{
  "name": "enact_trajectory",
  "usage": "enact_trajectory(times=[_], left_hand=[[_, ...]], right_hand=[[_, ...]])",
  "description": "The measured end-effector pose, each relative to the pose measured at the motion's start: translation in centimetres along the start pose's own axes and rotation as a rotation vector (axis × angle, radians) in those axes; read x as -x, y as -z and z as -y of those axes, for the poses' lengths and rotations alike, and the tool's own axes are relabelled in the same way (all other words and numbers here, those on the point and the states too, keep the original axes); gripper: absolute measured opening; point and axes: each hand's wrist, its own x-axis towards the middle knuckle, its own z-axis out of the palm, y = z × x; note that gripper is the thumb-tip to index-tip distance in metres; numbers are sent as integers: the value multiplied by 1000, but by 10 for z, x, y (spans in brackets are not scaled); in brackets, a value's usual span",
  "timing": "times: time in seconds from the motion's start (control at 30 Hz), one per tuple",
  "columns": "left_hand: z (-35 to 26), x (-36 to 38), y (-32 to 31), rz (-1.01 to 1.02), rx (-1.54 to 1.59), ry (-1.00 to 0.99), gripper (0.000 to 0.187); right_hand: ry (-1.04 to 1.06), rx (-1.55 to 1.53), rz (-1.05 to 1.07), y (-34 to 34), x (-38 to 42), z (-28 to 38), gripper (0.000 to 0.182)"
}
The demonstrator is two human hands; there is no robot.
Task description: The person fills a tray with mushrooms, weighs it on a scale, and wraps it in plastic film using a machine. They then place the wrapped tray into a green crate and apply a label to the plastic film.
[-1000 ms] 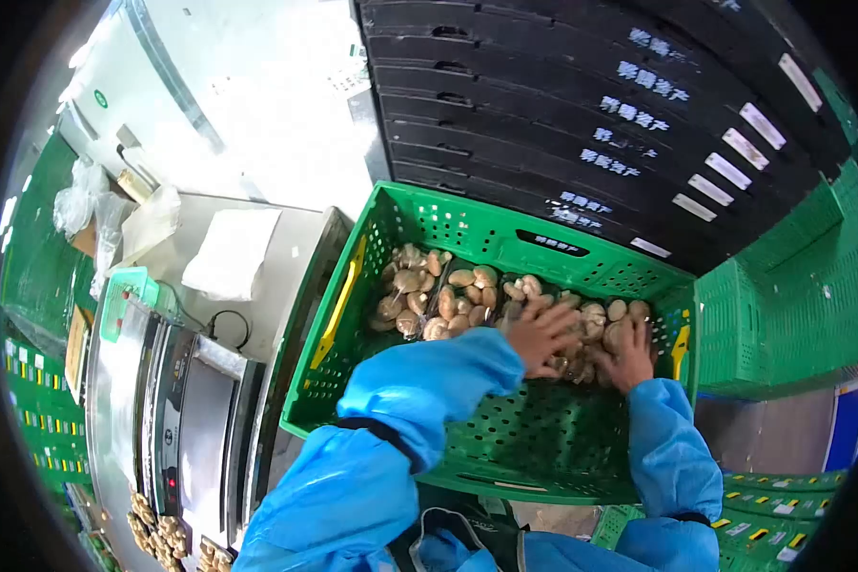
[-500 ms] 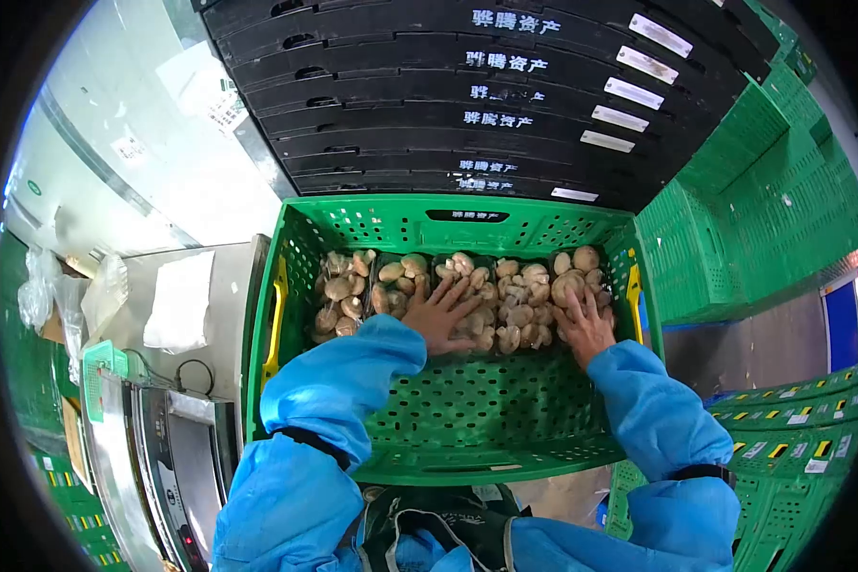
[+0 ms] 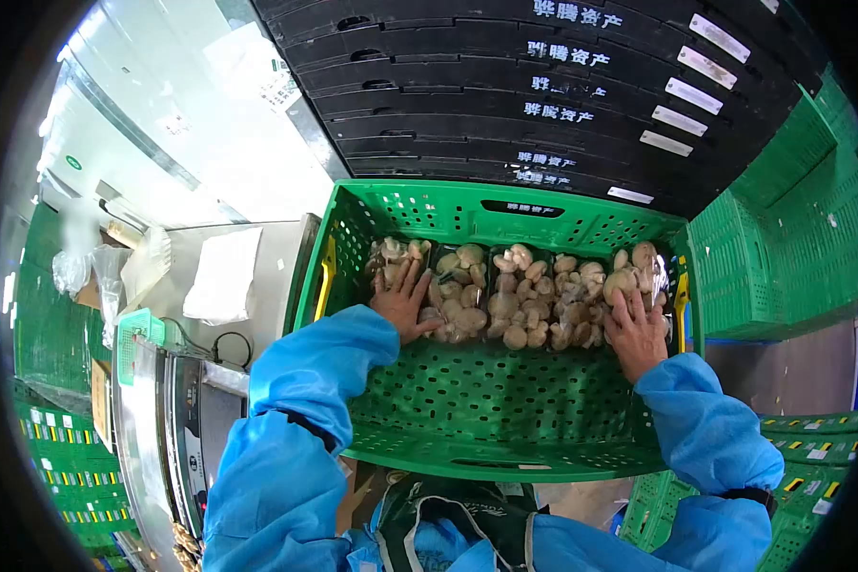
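Several film-wrapped packs of mushrooms (image 3: 518, 303) stand in a row along the far side of a green plastic crate (image 3: 505, 461). My left hand (image 3: 402, 303) lies with spread fingers on the leftmost pack, its thumb stretched toward the neighbouring one. On the rightmost pack, at the crate's right wall, rests my right hand (image 3: 636, 336), its fingers stretched out over the film. Neither hand grips a pack. The near half of the crate shows its bare perforated floor. Most of the leftmost pack is hidden under my left hand.
Behind the crate rises a stack of black crates (image 3: 543, 124). A metal table (image 3: 278, 276) with a white sheet stack (image 3: 223, 275) and a small green basket (image 3: 141, 327) stands at left. More green crates (image 3: 734, 257) are piled on the right.
My left hand has moved left from the middle packs to the leftmost pack. My right hand stays on the rightmost pack. The whole view has shifted, with the crate now further right.
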Motion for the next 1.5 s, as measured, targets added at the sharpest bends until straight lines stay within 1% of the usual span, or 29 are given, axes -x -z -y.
enact_trajectory(times=[0.07,0.1,0.13,0.17,0.23,0.27,0.3,0.37,0.43,0.5,0.53,0.57,0.63,0.67,0.77,0.93,0.97,1.1,1.17,1.2,1.23,1.27,1.33,1.4,1.43,1.47,1.5], left_hand=[[0,-3,-1,15,-1,3,98],[-1,-2,1,28,-4,11,97],[-2,-2,5,60,40,29,96],[-3,-4,11,50,44,10,96],[-2,-6,16,55,179,98,93],[1,-5,13,-93,159,52,90],[-5,-6,19,-96,169,29,90],[-14,-5,29,-130,123,-56,88],[-25,-9,21,-100,136,-111,86],[-33,-13,9,-56,84,-163,86],[-34,-12,6,11,97,-145,85],[-35,-12,2,12,100,-157,85],[-34,-13,-8,-89,97,-153,86],[-34,-13,-7,-95,83,-153,86],[-33,-15,-10,-66,100,-135,87],[-35,-13,-13,-86,117,-121,85],[-35,-14,-10,-78,131,-115,85],[-37,-12,-8,-65,145,-107,86],[-38,-17,-6,-202,139,-209,88],[-45,-19,6,-198,136,-216,88],[-59,-20,17,-189,191,-303,89],[-76,-24,28,-183,250,-386,89],[-116,-38,39,-240,293,-566,89],[-158,-54,35,-249,299,-654,88],[-173,-61,28,-251,302,-657,88],[-185,-68,21,-197,318,-632,88],[-193,-72,20,-140,336,-605,89]], right_hand=[[-23,-99,-49,4,2,0,41],[-26,-96,-43,5,4,1,41],[-36,-155,-46,7,4,0,42],[-55,-209,-48,8,6,-3,42],[-78,-340,-39,8,8,-8,47],[-85,-371,-44,10,10,-8,50],[-90,-402,-51,11,11,-8,53],[-98,-398,-47,5,12,-7,55],[-94,-400,-48,-14,15,-7,57],[-124,-359,-82,-39,14,-6,58],[-116,-327,-85,-48,17,-4,55],[-125,-324,-78,-44,17,-3,55],[-137,-293,-53,-36,16,-1,52],[-116,-227,-62,-29,17,-1,49],[-116,-172,-40,-24,23,3,49],[-119,-107,-29,-41,22,9,49],[-123,-78,-14,-35,17,10,49],[-139,-83,-73,-5,19,12,44],[-129,-67,-72,-14,20,8,44],[-123,-48,-74,-20,21,7,44],[-130,-52,-69,-31,22,8,44],[-94,-31,-60,-44,20,8,45],[-58,-30,-26,-50,18,7,47],[-77,-50,-37,-56,20,8,47],[-91,-70,-57,-57,20,7,46],[-90,-64,-57,-55,19,5,46],[-99,-130,-32,-51,21,4,51]])
